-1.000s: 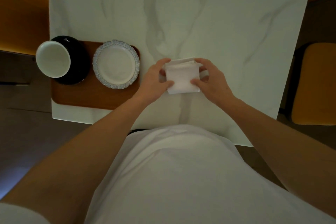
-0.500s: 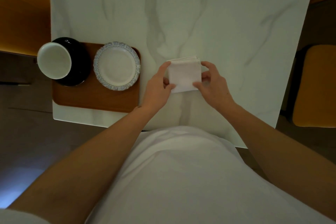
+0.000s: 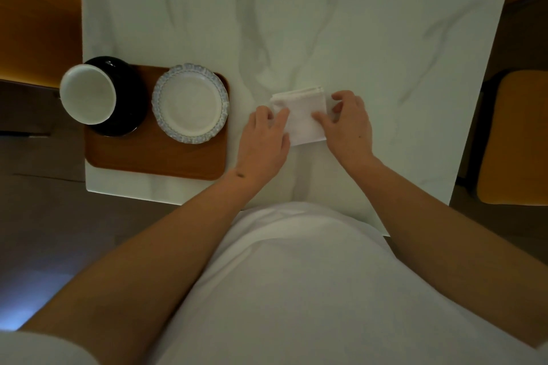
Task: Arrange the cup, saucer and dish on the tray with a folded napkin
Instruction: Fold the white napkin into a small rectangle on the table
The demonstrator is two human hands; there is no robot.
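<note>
A white napkin (image 3: 302, 115), folded into a small layered square, is laid flat on the marble table (image 3: 355, 24), just right of the wooden tray (image 3: 154, 157). On the tray, a white cup (image 3: 87, 93) is set on a dark saucer (image 3: 130, 98), with a scalloped dish (image 3: 190, 103) beside them. The napkin's side edges are covered by fingers, and the saucer is largely hidden by the cup. The left hand (image 3: 262, 142) and right hand (image 3: 350, 123) are pressed loosely on the napkin's opposite sides, fingers slightly curled; whether it is pinched cannot be told.
</note>
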